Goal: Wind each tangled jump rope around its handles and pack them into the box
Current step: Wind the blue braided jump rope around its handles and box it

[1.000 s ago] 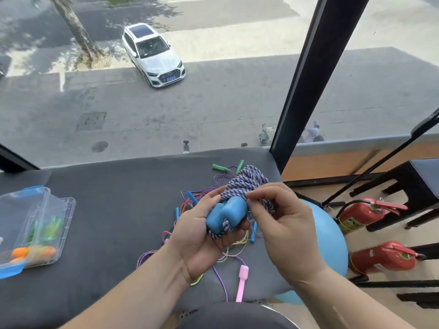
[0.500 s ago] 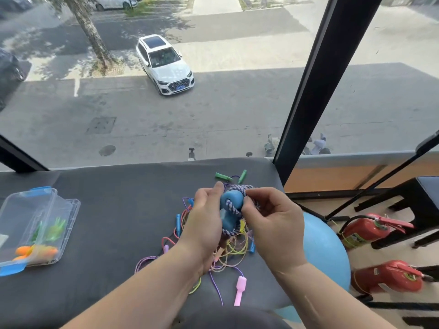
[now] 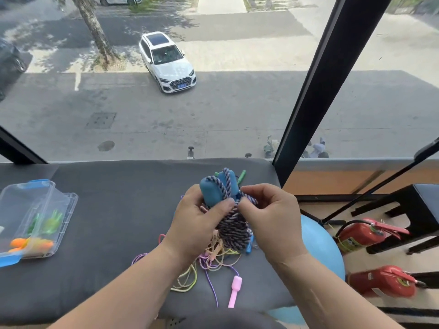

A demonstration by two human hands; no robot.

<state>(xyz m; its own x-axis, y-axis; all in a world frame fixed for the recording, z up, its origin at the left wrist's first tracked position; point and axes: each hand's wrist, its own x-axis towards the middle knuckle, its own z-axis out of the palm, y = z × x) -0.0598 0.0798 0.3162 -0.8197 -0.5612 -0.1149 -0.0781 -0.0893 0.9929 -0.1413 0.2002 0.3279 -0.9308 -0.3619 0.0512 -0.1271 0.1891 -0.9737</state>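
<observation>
The step in hand looks like the finishing of one winding, not yet the packing. The left hand [image 3: 197,224] has its grip closed round the pair of blue handles [image 3: 210,192], held upright above the desk [image 3: 118,210] with the thumb pressed across their lower part. The braided purple-and-white rope [image 3: 234,229] is already coiled thickly below the handles, and one strand crosses them at the top. The right hand [image 3: 268,217], at three o'clock of the handles and touching the bundle, pinches a short loop of that rope between thumb and forefinger, so its grip is closed on the rope. Whether this loop is the very end I cannot tell. The next move, as I judge it, calls for tucking or cinching that loop under a turn while the left thumb keeps the coil from slackening, then carrying the bundle across to the clear plastic box [image 3: 69,210]. The box lies open at nine o'clock of the hands, well apart from them, with orange and green handles already inside. More work waits beneath the hands: a tangle of thin ropes [image 3: 209,262] lies on the desk at six o'clock, with a pink handle [image 3: 235,289] trailing from it towards the near edge.
</observation>
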